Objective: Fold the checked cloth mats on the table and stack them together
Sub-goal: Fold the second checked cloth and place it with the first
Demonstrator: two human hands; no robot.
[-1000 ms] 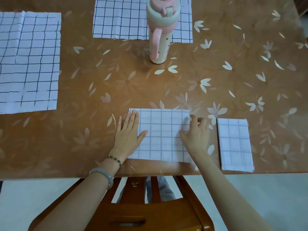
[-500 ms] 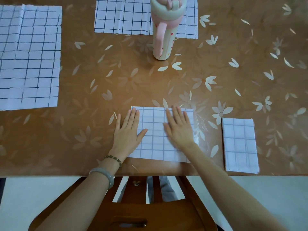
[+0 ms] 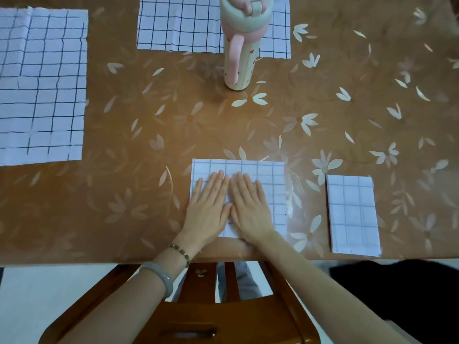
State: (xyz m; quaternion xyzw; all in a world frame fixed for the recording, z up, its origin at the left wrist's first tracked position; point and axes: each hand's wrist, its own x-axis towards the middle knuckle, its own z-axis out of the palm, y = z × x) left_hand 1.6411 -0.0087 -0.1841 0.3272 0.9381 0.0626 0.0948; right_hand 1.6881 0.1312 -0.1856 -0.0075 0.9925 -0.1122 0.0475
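A half-folded white checked mat (image 3: 270,175) lies at the table's near edge, in the middle. My left hand (image 3: 210,207) and my right hand (image 3: 249,207) rest flat on it side by side, palms down, fingers together and pointing away, holding nothing. A smaller, fully folded checked mat (image 3: 352,214) lies to the right of it, apart. One unfolded checked mat (image 3: 39,85) is spread at the far left. Another unfolded mat (image 3: 183,23) is spread at the far middle, partly hidden behind the bottle.
A tall pink and cream bottle (image 3: 239,53) with a handle stands upright in the far middle, on the edge of the far mat. The brown flowered table (image 3: 124,194) ends just below my wrists. A wooden chair back (image 3: 198,319) is beneath my arms.
My right hand slid left from the mat's right edge to its middle. My left hand moved right onto the mat. The hands now lie next to each other.
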